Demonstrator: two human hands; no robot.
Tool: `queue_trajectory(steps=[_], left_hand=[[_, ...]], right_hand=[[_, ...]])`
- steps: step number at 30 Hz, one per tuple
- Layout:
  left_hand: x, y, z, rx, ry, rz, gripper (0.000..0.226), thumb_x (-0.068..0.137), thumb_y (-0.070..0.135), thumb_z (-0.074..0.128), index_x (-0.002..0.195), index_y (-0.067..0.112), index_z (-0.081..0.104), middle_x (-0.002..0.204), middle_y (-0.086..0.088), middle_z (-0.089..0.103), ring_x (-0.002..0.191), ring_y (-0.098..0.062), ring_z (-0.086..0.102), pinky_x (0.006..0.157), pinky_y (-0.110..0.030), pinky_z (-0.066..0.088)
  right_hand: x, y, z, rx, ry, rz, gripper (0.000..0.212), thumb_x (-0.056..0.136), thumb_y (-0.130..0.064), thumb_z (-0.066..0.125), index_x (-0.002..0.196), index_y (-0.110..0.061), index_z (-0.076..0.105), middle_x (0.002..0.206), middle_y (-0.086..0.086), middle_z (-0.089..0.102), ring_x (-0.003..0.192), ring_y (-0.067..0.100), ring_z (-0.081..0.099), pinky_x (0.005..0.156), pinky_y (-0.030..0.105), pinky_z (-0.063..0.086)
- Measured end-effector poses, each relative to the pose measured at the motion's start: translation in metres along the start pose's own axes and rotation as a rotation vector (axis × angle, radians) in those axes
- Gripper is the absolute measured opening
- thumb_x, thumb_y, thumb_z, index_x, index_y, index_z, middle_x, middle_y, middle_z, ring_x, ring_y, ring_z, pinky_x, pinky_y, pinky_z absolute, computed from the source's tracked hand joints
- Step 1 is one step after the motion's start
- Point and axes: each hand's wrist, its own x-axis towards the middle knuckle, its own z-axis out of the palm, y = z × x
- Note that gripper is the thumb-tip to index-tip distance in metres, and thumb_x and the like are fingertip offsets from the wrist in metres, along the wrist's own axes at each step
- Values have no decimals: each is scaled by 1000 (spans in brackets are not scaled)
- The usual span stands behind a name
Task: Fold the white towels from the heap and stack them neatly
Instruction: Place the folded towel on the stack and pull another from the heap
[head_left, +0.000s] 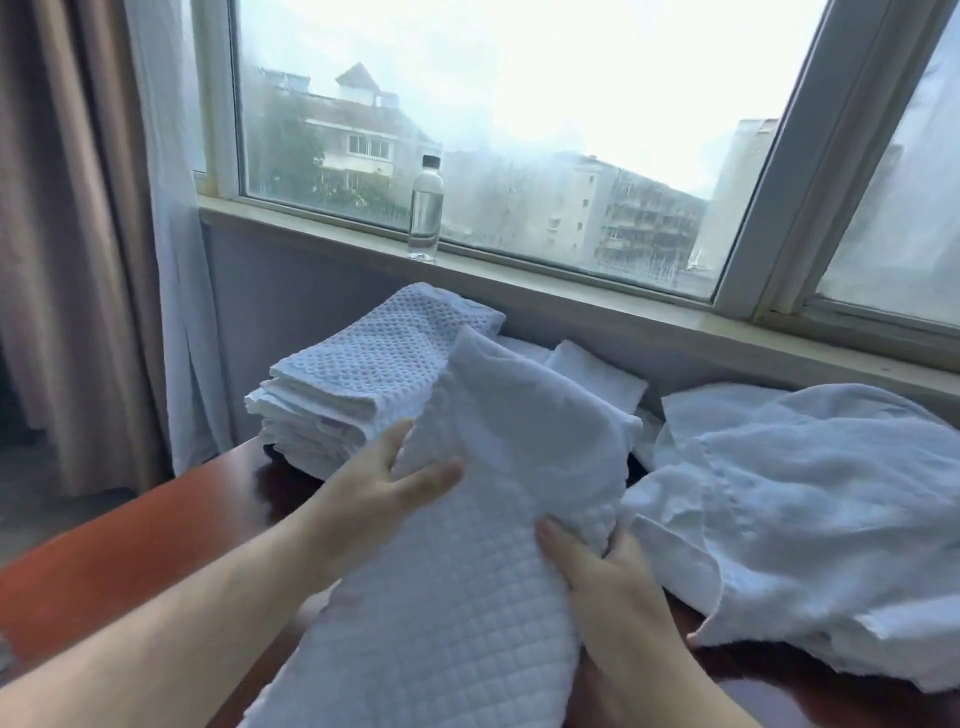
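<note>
A long white quilted towel (457, 587) lies across the table in front of me, its far end lifted and doubled back. My left hand (379, 488) grips its left edge near the fold. My right hand (597, 566) pinches its right edge lower down. Behind it on the left stands a stack of folded white towels (353, 384), topped by a dotted waffle-weave one. A loose heap of white towels (810, 509) spreads over the right side of the table.
The reddish-brown wooden table (130, 551) shows at the left. A clear water bottle (426, 208) stands on the window sill (571, 296) behind the stack. Brown and sheer curtains (104, 234) hang at the left. More flat white cloth (597, 376) lies behind the held towel.
</note>
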Motion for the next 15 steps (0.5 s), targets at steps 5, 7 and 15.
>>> queue_trajectory(steps=[5, 7, 15], left_hand=[[-17, 4, -5, 25, -210, -164, 58, 90, 20, 73, 140, 29, 45, 130, 14, 66, 120, -7, 62, 88, -18, 52], [-13, 9, -3, 26, -170, -186, 52, 91, 12, 65, 138, 26, 46, 127, 11, 68, 118, -9, 64, 86, -19, 53], [79, 68, -25, 55, -98, -246, 48, 82, 27, 71, 128, 31, 59, 118, -1, 73, 109, -23, 70, 101, -48, 51]], right_hand=[[28, -32, 0, 106, 60, -4, 19, 87, -18, 74, 97, -34, 72, 100, 7, 77, 89, 31, 76, 74, 49, 62], [43, -43, 0, 98, 83, -7, 18, 90, -16, 72, 101, -29, 72, 97, 7, 78, 87, 29, 76, 69, 44, 62], [120, -95, 11, 122, 100, -35, 29, 90, -11, 72, 115, -22, 63, 98, 12, 77, 82, 35, 76, 69, 54, 61]])
